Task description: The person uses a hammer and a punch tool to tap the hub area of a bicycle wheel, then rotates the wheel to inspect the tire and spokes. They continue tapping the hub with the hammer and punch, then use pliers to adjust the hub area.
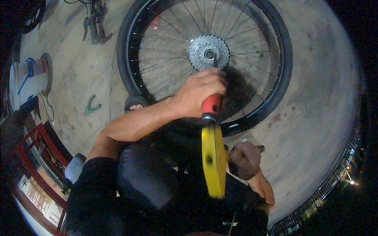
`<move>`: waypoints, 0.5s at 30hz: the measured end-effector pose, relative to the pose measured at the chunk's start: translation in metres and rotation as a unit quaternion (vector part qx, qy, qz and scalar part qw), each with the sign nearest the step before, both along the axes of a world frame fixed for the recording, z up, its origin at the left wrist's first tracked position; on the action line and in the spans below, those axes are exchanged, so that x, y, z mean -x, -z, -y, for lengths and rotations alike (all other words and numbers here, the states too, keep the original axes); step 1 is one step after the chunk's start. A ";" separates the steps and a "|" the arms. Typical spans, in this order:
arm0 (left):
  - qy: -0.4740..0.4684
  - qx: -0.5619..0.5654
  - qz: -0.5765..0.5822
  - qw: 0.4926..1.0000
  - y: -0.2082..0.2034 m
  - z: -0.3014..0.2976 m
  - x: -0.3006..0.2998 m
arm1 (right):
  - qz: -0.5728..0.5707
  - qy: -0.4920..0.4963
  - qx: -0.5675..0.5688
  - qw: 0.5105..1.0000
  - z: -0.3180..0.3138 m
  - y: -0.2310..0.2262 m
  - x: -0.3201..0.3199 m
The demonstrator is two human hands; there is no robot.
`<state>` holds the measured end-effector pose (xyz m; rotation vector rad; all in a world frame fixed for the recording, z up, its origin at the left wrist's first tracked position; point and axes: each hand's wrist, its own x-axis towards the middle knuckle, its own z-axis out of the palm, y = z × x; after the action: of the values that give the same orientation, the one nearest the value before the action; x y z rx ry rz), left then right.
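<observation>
My left hand [202, 89] is wrapped around a red-handled tool [210, 105]. Its dark pointed tip reaches the hub centre of the silver cassette [197, 53], part of a spoked bicycle wheel [286, 51] lying on the floor. Nearer to me, my right hand [245, 159] is closed on the dark handle of a hammer with a yellow block head [214, 169]. That head is blurred and lines up with the butt of the red handle; whether the two touch, I cannot tell. My right fingers are partly in shadow.
Green-handled pliers [93, 105] lie on the concrete left of the wheel. Beyond them stands a whitish bucket [29, 80] with a cable beside it. A red metal frame [39, 165] is at lower left. My foot [136, 103] is against the tyre.
</observation>
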<state>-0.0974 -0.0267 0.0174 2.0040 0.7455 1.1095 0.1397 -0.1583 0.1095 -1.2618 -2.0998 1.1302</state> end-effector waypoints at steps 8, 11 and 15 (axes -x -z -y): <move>-0.001 -0.007 0.009 1.000 0.004 0.001 -0.002 | 0.026 -0.014 -0.035 0.999 -0.006 -0.001 0.003; -0.013 -0.009 0.016 1.000 -0.001 0.001 -0.003 | -0.017 0.007 0.018 1.000 -0.002 -0.003 0.000; -0.015 -0.014 0.027 0.999 0.002 0.002 -0.005 | 0.020 -0.003 -0.009 1.000 -0.004 -0.006 -0.001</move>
<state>-0.0922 -0.0285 0.0154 1.9850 0.7372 1.1927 0.1407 -0.1540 0.1151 -1.2804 -2.1386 1.0943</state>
